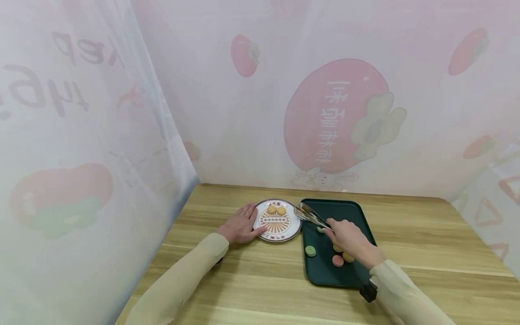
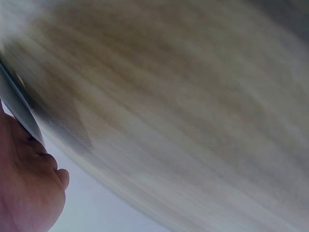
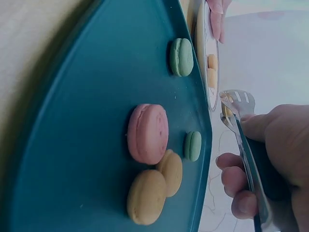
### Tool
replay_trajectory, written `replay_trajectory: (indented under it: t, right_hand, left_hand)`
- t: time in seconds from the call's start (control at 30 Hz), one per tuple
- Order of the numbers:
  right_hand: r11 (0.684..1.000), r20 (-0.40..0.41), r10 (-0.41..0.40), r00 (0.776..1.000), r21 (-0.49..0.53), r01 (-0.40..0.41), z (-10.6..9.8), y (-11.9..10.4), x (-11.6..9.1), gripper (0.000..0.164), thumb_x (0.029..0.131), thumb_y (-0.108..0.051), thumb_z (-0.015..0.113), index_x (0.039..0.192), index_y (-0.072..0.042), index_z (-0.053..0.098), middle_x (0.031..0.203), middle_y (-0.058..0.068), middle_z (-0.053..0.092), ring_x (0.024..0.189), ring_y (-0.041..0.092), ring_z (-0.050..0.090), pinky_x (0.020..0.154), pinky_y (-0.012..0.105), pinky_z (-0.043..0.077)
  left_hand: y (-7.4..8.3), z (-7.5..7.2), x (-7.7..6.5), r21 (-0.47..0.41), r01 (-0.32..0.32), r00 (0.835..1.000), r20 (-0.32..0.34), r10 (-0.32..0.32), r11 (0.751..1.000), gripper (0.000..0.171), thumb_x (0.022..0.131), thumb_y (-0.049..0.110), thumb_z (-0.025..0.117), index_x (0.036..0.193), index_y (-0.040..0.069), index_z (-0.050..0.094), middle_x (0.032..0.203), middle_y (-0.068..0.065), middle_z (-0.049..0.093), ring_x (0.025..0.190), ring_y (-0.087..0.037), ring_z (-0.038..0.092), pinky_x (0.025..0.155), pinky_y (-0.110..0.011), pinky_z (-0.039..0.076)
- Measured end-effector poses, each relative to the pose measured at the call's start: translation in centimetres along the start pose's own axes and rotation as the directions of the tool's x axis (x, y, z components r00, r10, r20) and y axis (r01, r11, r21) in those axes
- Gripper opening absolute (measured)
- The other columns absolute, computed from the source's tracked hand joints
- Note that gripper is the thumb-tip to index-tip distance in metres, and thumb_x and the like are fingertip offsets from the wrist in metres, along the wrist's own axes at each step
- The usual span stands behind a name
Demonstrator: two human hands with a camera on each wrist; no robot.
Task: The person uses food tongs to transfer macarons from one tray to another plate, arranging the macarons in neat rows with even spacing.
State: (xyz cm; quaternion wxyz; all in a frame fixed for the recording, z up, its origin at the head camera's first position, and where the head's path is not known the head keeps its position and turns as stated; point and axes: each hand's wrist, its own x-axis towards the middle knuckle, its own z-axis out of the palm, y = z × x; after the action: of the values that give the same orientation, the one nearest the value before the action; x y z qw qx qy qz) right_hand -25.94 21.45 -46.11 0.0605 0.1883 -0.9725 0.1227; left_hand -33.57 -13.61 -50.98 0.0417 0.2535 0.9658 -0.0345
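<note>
My right hand [image 1: 348, 239] grips metal tongs [image 1: 313, 216] with dark handles, their ends over the right rim of a white patterned plate [image 1: 290, 229]. In the right wrist view a yellowish macaron [image 3: 227, 111] shows between the tong ends. Two small yellow macarons [image 1: 276, 210] lie on the far part of the plate. My left hand [image 1: 239, 225] rests at the plate's left rim, fingers straight and thumb over the edge. In the left wrist view only part of that hand [image 2: 31, 188] shows beside the plate's underside [image 2: 19, 108].
Right of the plate lies a dark green tray [image 1: 321, 277]. It holds a pink macaron [image 3: 149, 134], two green ones, including a nearer green macaron [image 3: 182, 57], and two yellow-brown ones, including a front macaron [image 3: 146, 197]. The wooden table [image 1: 252, 289] meets printed curtains [image 1: 227, 135] at its back and left.
</note>
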Motion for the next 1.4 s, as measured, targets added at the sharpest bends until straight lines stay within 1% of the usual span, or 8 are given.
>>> replay_trajectory:
  t: [0.07, 0.33, 0.57, 0.8, 0.93, 1.2, 1.27, 1.4]
  right_hand:
    - [1.000, 0.017, 0.007, 1.000, 0.013, -0.007, 0.1, -0.2, 0.3, 0.018, 0.099, -0.026, 0.059, 0.091, -0.011, 0.057, 0.058, -0.003, 0.045, 0.046, 0.010, 0.042, 0.044, 0.022, 0.031]
    - [0.999, 0.040, -0.031, 0.999, 0.022, 0.031, 0.7, -0.8, 1.0, 0.018, 0.100, -0.027, 0.058, 0.090, -0.012, 0.057, 0.058, -0.004, 0.045, 0.047, 0.009, 0.042, 0.044, 0.022, 0.031]
    - [0.999, 0.049, -0.017, 0.999, 0.053, 0.014, 1.3, -1.3, 1.9, 0.018, 0.099, -0.027, 0.059, 0.087, -0.013, 0.057, 0.059, -0.004, 0.044, 0.047, 0.009, 0.042, 0.044, 0.021, 0.030]
    - [0.999, 0.072, -0.015, 0.997, 0.046, 0.012, 1.9, -1.9, 2.6, 0.021, 0.099, -0.027, 0.060, 0.082, -0.016, 0.055, 0.059, -0.004, 0.044, 0.048, 0.009, 0.043, 0.044, 0.021, 0.030]
    - [0.999, 0.078, -0.003, 0.997, 0.041, 0.000, 2.1, -2.0, 3.0, 0.022, 0.099, -0.028, 0.060, 0.081, -0.016, 0.055, 0.060, -0.003, 0.046, 0.049, 0.011, 0.044, 0.045, 0.023, 0.031]
    - [0.999, 0.081, 0.006, 0.997, 0.034, -0.009, 2.0, -2.3, 3.3, 0.022, 0.099, -0.029, 0.059, 0.082, -0.015, 0.055, 0.060, -0.003, 0.044, 0.050, 0.011, 0.044, 0.045, 0.022, 0.032]
    - [0.999, 0.073, -0.002, 0.997, 0.038, -0.001, 1.8, -2.6, 3.3, 0.021, 0.099, -0.028, 0.060, 0.083, -0.014, 0.055, 0.060, -0.003, 0.043, 0.049, 0.010, 0.044, 0.045, 0.022, 0.031]
    - [0.998, 0.051, -0.049, 0.998, 0.040, 0.047, 1.6, -3.3, 3.4, 0.022, 0.099, -0.027, 0.060, 0.082, -0.014, 0.054, 0.058, -0.004, 0.041, 0.047, 0.010, 0.041, 0.044, 0.021, 0.028]
  left_hand:
    - [0.0, 0.0, -0.1, -0.011, -0.006, 1.000, -0.008, 0.006, 1.000, 0.096, 0.095, 0.073, 0.018, 0.155, -0.002, 0.020, 0.164, -0.019, 0.013, 0.154, -0.031, 0.012, 0.124, -0.042, 0.017]
    - [0.0, -0.1, 0.0, -0.011, -0.029, 0.999, -0.032, 0.028, 1.000, 0.095, 0.096, 0.071, 0.022, 0.154, -0.004, 0.022, 0.163, -0.021, 0.015, 0.153, -0.033, 0.014, 0.123, -0.044, 0.020]
    - [0.0, -0.2, -0.1, 0.007, -0.023, 0.999, -0.030, 0.023, 1.000, 0.096, 0.096, 0.073, 0.020, 0.154, -0.003, 0.022, 0.163, -0.021, 0.015, 0.153, -0.032, 0.014, 0.124, -0.043, 0.020]
    - [0.2, -0.3, -0.3, 0.015, -0.012, 1.000, -0.011, 0.012, 1.000, 0.095, 0.096, 0.072, 0.019, 0.155, -0.003, 0.020, 0.164, -0.020, 0.012, 0.154, -0.030, 0.011, 0.124, -0.042, 0.017]
    - [0.3, -0.2, -0.1, 0.015, -0.005, 1.000, -0.009, 0.005, 1.000, 0.095, 0.096, 0.072, 0.018, 0.155, -0.002, 0.019, 0.164, -0.019, 0.011, 0.154, -0.030, 0.011, 0.124, -0.042, 0.017]
    - [0.5, -0.2, -0.1, 0.010, -0.017, 1.000, -0.009, 0.017, 1.000, 0.093, 0.097, 0.071, 0.020, 0.155, -0.003, 0.019, 0.164, -0.020, 0.013, 0.153, -0.031, 0.012, 0.124, -0.043, 0.018]
    - [0.6, -0.3, -0.1, 0.010, -0.019, 1.000, -0.012, 0.019, 1.000, 0.093, 0.097, 0.070, 0.020, 0.155, -0.003, 0.020, 0.164, -0.020, 0.013, 0.153, -0.031, 0.013, 0.124, -0.043, 0.018]
    - [0.6, -0.5, -0.1, 0.009, -0.017, 1.000, -0.017, 0.017, 1.000, 0.093, 0.097, 0.070, 0.021, 0.154, -0.003, 0.020, 0.164, -0.020, 0.013, 0.153, -0.031, 0.013, 0.124, -0.043, 0.018]
